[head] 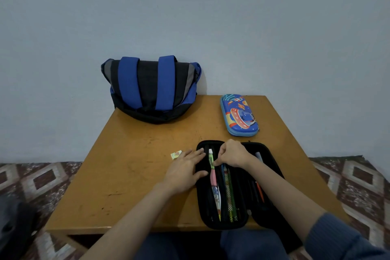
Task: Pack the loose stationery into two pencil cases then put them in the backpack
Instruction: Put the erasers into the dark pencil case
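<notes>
Step in hand, my read: seating the green-white pen (211,159) into the left half of the open black pencil case (244,188). R hand (234,154) sits over the case's far-left part, thumb + index pinching that pen. L hand (185,170) lies flat, fingers straight, pressing on the case's left rim, palm over the table (126,164). To do it well I'd press L down firm so the case can't slide, lay the pen parallel to the patterned pencils (229,192) inside, and push it low so the zip won't snag. Any elastic loop in there, can't tell from my end. Pen is inside the case, touching R fingertips, just beside L fingertips. Small eraser (176,154) lies loose just left of the case's far-left corner, near L fingertips, prob the next pick. Blue rocket-print pencil case (239,115) is beyond the black case to the right, zipped, apart from both hands. Backpack (150,88) is beyond the black case to the left, at the wall, well apart from both hands.
</notes>
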Motion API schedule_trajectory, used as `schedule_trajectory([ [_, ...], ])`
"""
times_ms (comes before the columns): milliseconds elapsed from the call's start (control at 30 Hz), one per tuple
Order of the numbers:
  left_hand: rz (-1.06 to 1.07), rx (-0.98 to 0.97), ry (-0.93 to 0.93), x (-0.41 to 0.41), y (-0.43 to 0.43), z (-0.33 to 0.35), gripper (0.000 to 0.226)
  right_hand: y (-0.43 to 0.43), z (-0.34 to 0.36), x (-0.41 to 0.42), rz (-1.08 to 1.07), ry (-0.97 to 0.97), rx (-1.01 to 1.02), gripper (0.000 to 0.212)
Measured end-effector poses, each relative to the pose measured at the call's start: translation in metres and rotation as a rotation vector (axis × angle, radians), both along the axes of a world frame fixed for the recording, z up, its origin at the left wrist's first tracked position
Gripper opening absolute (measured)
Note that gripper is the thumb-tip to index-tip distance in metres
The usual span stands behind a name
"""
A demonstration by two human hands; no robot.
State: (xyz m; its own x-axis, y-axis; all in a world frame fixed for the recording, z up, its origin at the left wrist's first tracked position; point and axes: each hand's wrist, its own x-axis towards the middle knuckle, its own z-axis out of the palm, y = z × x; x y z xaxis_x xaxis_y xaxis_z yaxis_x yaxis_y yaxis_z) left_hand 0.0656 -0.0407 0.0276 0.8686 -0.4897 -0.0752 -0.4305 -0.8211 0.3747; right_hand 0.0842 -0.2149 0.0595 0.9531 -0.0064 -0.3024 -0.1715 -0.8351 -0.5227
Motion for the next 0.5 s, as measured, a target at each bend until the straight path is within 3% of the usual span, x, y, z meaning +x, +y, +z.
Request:
schedule_trajectory([
  [100,-0.035,0.031,0.03,0.003,0.003,-0.004,0.069,-0.002,0.001,0.0,0.008,0.012,0.018,0.016],
  [233,-0.044,0.018,0.037,0.004,0.004,-0.006,0.074,-0.003,0.005,-0.001,0.07,0.056,0.008,0.027],
  [500,-0.05,0.054,0.043,0.004,0.003,0.0,0.074,0.01,0.008,-0.002,0.19,0.036,-0.234,0.032],
])
